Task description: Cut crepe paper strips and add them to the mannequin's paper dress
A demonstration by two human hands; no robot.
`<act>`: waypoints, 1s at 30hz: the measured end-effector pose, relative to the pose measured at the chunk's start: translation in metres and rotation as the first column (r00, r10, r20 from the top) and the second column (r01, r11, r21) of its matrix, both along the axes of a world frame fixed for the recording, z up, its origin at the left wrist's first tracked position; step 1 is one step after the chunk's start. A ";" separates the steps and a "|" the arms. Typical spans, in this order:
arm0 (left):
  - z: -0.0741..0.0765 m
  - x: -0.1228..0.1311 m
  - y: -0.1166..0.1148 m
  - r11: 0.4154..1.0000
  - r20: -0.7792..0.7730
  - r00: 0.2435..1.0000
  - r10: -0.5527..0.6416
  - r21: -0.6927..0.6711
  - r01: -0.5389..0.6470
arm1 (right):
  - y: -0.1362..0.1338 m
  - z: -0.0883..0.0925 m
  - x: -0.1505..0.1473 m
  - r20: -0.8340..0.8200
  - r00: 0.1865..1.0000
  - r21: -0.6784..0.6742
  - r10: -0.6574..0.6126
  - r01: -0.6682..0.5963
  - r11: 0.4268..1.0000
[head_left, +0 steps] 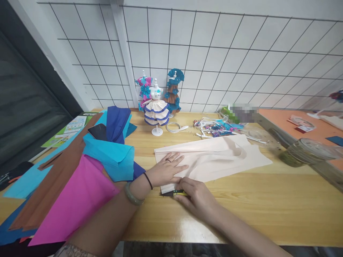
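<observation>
A flimsy-looking sheet [211,160], best edge-held, is pressed under the flat left grip [165,170]. Snips [174,193] are clasped in the right grip [198,195].

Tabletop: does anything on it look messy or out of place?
Yes, mildly: tangled, multicolored scraps lie strewn behind the cream sheet, looking messy against the upright mannequins. A dark phone-like object among the colored sheets also seems out of place. Nothing looks clearly damaged.
</observation>
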State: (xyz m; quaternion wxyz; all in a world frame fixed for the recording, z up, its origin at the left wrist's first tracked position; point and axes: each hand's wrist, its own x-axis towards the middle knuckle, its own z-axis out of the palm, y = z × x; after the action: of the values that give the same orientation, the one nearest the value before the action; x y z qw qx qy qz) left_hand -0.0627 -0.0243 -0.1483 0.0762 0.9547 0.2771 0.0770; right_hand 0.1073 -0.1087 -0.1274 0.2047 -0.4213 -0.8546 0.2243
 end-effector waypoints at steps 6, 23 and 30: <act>0.000 0.000 0.000 1.000 0.000 1.000 0.003 0.006 -0.003 | 0.000 0.000 -0.002 0.006 1.000 -0.002 0.004 -0.004 1.000; 0.004 -0.002 0.001 0.999 -0.012 1.000 -0.004 0.042 0.004 | -0.012 0.007 0.005 0.037 0.995 0.002 0.093 -0.093 0.996; 0.006 -0.001 0.003 0.994 -0.051 0.999 -0.012 0.110 0.017 | -0.030 0.017 0.083 -0.014 0.996 0.028 -0.087 0.087 0.996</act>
State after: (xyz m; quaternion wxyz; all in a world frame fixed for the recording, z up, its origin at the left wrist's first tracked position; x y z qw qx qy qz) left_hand -0.0638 -0.0210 -0.1427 0.0168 0.9611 0.2672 0.0675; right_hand 0.1905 -0.1389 -0.1100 0.2254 -0.4537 -0.8373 0.2057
